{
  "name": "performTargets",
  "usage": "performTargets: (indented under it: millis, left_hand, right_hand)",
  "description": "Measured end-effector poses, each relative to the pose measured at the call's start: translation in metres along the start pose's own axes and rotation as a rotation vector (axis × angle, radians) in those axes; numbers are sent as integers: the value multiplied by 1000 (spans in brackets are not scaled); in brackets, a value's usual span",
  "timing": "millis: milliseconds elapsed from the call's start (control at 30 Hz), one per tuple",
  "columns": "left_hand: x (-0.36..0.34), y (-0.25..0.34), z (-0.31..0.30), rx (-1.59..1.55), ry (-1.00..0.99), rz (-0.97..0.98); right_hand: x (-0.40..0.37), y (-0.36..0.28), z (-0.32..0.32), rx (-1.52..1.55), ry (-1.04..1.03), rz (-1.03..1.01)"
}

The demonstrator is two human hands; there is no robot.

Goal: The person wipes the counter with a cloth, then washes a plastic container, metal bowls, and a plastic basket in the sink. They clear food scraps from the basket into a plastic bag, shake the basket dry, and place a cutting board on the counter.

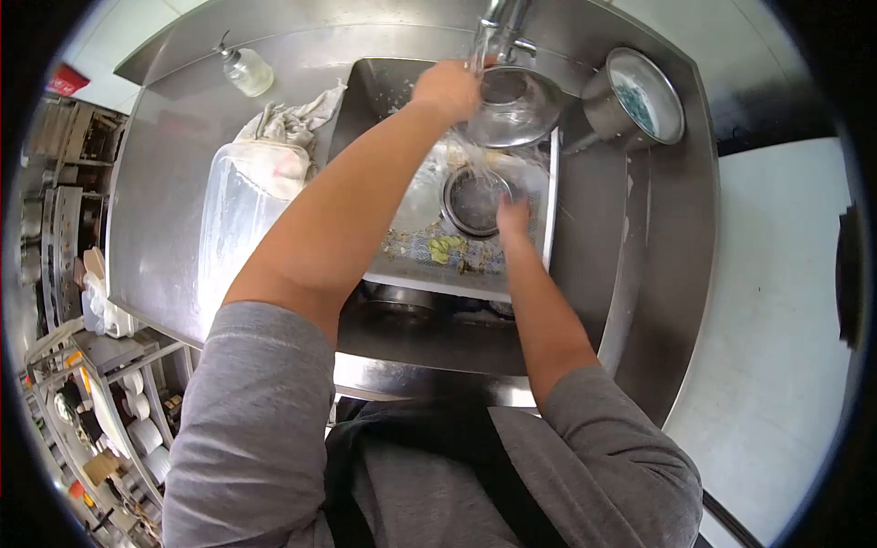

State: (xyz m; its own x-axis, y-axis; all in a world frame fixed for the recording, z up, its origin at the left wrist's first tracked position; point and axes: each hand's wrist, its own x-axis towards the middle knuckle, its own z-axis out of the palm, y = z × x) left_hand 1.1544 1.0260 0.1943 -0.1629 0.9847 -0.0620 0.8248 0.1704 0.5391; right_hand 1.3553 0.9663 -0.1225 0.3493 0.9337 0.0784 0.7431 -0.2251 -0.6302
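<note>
Water runs from the tap past my left hand, which is at the left edge of an upturned steel bowl. Splashing water blurs its fingertips. Lower down, my right hand is closed on the right rim of a small round metal bowl. The stream falls into that small bowl, over a perforated tray set in the sink. Green scraps and other food bits lie on the tray, just below the small bowl.
To the right stands a steel saucepan with blue-green material inside. On the left counter are a clear plastic container, a crumpled cloth and a pump bottle. Under the tray's front edge, another metal vessel shows in the sink.
</note>
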Motion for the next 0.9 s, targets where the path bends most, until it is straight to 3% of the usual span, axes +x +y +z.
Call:
performTargets:
  millis: [67, 100, 167, 233, 300, 333, 400, 433, 500, 600, 667, 700, 767, 900]
  left_hand:
    - [-5, 13, -6, 77, -74, 11]
    - [-8, 11, -2, 57, 30, 115]
    - [-15, 2, -1, 47, 149, 217]
    - [-34, -16, 0, 163, 417, 625]
    - [-59, -37, 3, 217, 363, 689]
    - [-74, -47, 5, 259, 302, 751]
    - [-110, -63, 9, 253, 239, 776]
    - [-128, -71, 10, 215, 257, 751]
    - [-158, -90, 11, 137, 254, 659]
    - [-191, -131, 12, 82, 258, 540]
    - [-201, -143, 4, 70, 289, 486]
    - [-203, -142, -3, 95, 283, 476]
    - [-208, -148, -12, 119, 281, 468]
    - [-211, -163, -32, -115, 324, 308]
  right_hand:
    - [-12, 9, -30, 88, -494, 102]
    - [-12, 5, -39, 91, -502, 93]
    - [-3, -13, -52, -380, -643, -20]
    - [17, -32, -70, -351, -629, -154]
    - [35, -46, -77, -371, -365, -349]
    - [41, -59, -82, -366, -359, -355]
    - [55, -91, -102, -117, -331, -857]
    - [61, -105, -107, -116, -327, -863]
    - [71, -135, -114, -60, -198, -1178]
    - [65, -190, -122, 44, -168, -1333]
    - [53, -217, -109, 25, -444, -999]
    - [47, -234, -111, 22, -439, -1001]
    - [40, -267, -123, -37, -695, -752]
    - [83, -280, -87, -278, -821, -893]
